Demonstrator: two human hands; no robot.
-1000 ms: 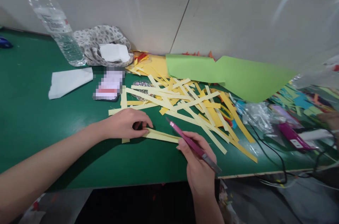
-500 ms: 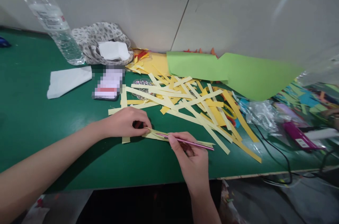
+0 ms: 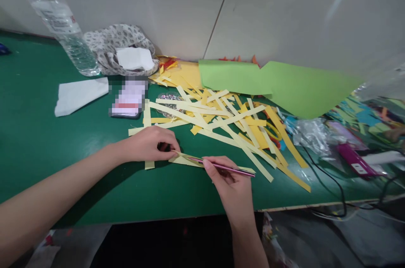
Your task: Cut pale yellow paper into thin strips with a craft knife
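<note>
My left hand rests on the green table, fingers curled, pinching the left end of a pale yellow paper strip against the surface. My right hand is closed on pink tweezers, which lie almost flat along that strip with the tip pointing left towards my left fingers. Behind both hands lies a heap of several pale and deep yellow paper strips.
A water bottle, a patterned cloth pouch, a white tissue and a phone sit at the back left. Green paper sheets lean at the wall. Plastic wrap, a purple tool and black cables crowd the right.
My right hand has swung the tweezers from pointing up and away to lying flat along the strip, tip towards my left hand. My left hand has stayed put.
</note>
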